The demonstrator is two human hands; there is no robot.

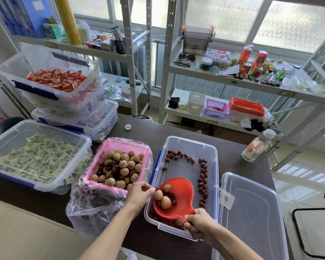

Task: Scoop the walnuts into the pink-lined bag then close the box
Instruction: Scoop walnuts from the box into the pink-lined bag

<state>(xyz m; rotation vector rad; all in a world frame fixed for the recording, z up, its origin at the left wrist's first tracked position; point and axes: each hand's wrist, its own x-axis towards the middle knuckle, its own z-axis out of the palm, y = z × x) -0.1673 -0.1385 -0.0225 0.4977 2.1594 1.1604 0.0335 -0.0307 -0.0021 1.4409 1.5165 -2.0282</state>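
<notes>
My right hand [197, 225] grips a red plastic scoop [176, 197] holding three walnuts [162, 197]; at nine o'clock, my left hand [139, 194] seemingly touches one.

Single head-worn wide-angle view, looking forward and steeply down, close over the dark table [143, 128], shelving [233, 85] and windows beyond

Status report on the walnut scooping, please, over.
Right hand grips red scoop holding three walnuts over the clear box. Left hand at scoop's rim. Pink-lined bag nearly full. Lid off, path clear.
</notes>
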